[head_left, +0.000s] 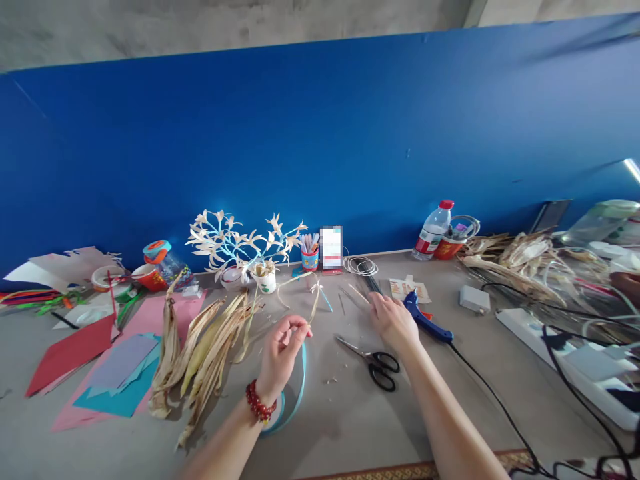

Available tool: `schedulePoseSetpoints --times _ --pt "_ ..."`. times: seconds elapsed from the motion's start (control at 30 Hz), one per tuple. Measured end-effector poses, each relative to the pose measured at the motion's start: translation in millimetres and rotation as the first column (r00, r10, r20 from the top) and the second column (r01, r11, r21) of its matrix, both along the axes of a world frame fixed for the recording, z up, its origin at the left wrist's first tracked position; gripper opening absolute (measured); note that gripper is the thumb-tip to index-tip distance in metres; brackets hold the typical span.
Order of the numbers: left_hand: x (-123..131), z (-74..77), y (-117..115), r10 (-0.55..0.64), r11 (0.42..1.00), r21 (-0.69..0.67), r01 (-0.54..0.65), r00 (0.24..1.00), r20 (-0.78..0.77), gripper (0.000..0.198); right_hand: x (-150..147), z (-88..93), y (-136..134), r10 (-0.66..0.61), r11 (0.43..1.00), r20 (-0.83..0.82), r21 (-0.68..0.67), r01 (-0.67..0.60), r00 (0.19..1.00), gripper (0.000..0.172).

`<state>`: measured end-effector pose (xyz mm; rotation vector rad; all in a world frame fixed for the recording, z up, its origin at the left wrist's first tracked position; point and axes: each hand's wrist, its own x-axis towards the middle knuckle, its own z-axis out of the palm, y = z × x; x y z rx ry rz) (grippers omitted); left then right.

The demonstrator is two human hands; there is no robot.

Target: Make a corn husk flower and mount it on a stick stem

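My left hand point(284, 350) is closed in a pinch on a narrow strip of dried corn husk point(315, 303), which rises from its fingertips. A light blue ribbon point(303, 383) curves down beside that wrist. My right hand point(393, 320) reaches palm-down to the table at a bundle of dark thin wires point(371, 283); its fingertips are hidden, so their grip does not show. Close to its right side lies a blue glue gun point(427, 320). Black-handled scissors point(373, 363) rest between my arms. A small husk flower on a blue stem point(326, 300) lies beyond my left hand.
Dried corn husks point(213, 360) and coloured paper point(117, 367) cover the left side. White husk flowers point(270, 250) stand in a cup point(266, 280) at the back. A plastic bottle point(433, 233), more husks point(520, 260), a power strip point(530, 343) and cables occupy the right.
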<state>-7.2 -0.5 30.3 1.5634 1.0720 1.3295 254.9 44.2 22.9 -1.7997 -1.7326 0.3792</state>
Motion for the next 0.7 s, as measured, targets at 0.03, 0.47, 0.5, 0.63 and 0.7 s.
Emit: schedulePoseSetpoints --times 0.03,0.47,0.5,0.63,0.7 --pt "0 0.6 -1 -0.007 1.0 -0.001 0.007 1.0 0.012 0.019 -4 3.7 -3 0.032 0.998 -0.067 0.054 -0.028 0.997 0.022" --pt "10 -6.7 -8 -0.135 0.99 -0.025 0.138 0.984 0.114 0.018 -93 23.6 -46 0.441 0.887 -0.614 0.184 -0.425 0.655 0.019" --pt "9 -5.5 -9 -0.13 0.991 -0.021 0.133 0.985 0.109 0.018 -91 23.8 -46 0.444 0.886 -0.589 0.175 -0.43 0.675 0.019" --pt "6 1.4 -10 -0.063 0.998 0.012 0.062 0.998 0.024 0.013 -81 26.1 -46 0.481 0.861 -0.475 0.095 -0.5 0.737 0.016" --pt "5 3.0 -8 -0.063 0.998 0.002 0.063 0.998 0.004 0.013 -78 27.5 -47 0.511 0.836 -0.431 0.048 -0.547 0.744 0.014"
